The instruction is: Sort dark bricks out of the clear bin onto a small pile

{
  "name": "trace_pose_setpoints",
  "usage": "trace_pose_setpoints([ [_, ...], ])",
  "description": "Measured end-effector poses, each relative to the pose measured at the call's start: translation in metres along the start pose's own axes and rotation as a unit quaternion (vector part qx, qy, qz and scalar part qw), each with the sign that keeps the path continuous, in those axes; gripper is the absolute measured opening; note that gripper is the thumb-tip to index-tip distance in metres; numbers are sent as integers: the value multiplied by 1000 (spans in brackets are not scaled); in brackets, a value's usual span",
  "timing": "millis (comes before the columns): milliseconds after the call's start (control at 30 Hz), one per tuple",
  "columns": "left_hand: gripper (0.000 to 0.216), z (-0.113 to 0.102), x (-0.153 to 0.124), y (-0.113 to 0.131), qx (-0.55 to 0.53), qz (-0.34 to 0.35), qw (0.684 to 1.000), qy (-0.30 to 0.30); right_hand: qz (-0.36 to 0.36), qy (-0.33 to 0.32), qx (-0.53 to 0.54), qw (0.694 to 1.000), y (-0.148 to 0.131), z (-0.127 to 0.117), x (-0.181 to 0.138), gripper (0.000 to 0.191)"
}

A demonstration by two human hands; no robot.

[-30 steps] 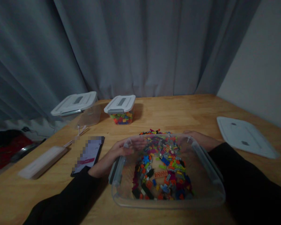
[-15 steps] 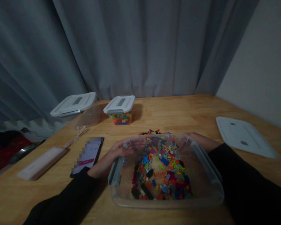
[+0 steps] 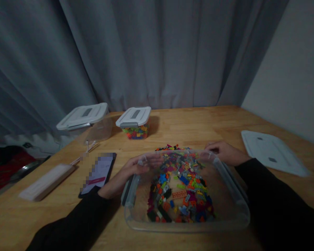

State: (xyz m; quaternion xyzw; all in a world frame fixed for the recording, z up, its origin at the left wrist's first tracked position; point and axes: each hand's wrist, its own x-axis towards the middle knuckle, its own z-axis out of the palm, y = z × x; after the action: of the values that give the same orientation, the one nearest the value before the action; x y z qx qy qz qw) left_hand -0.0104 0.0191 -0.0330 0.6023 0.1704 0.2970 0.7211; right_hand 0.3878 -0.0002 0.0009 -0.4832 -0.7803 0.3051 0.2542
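A clear plastic storage bin (image 3: pixel 235 218) without a lid stands in front of me, with a layer of small coloured building bricks (image 3: pixel 179 194) on its floor. Behind its far rim more bricks (image 3: pixel 170 147) show in a heap, partly seen through the clear wall. My left hand (image 3: pixel 143 164) lies at the bin's far left corner, fingers stretched out flat toward the heap, seen through the plastic. At the far right corner, my right hand (image 3: pixel 222 152) is raised by the rim with its fingers curled together. Whatever those fingers may hold is hidden.
A white lid (image 3: pixel 273 151) lies at the right. Behind stand a small lidded box of bricks (image 3: pixel 136 130) and a larger clear box with a white lid (image 3: pixel 85 115). On the left are a phone (image 3: pixel 101 174) and a pale power bank (image 3: pixel 47 181) with a cable.
My right hand has risen from behind the bin's far right corner to rim height, and its fingers have curled. My left hand and the bin have stayed in place.
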Motion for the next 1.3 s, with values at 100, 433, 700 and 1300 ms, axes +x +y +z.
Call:
trace_pose_setpoints([
  [100, 57, 3, -2, 0, 6, 11, 1000, 1, 3, 32, 48, 998, 6, -3, 1, 33],
  [433, 52, 31, -9, 13, 19, 2, 998, 65, 4, 86, 152, 985, -8, -6, -1, 28],
  [700, 52, 43, -12, 23, 32, -13, 994, 102, -9, 135, 274, 952, -17, -2, -4, 27],
  [1300, 53, 39, -13, 19, 33, -24, 995, 95, 59, 217, 255, 940, 20, 21, 15, 41],
])
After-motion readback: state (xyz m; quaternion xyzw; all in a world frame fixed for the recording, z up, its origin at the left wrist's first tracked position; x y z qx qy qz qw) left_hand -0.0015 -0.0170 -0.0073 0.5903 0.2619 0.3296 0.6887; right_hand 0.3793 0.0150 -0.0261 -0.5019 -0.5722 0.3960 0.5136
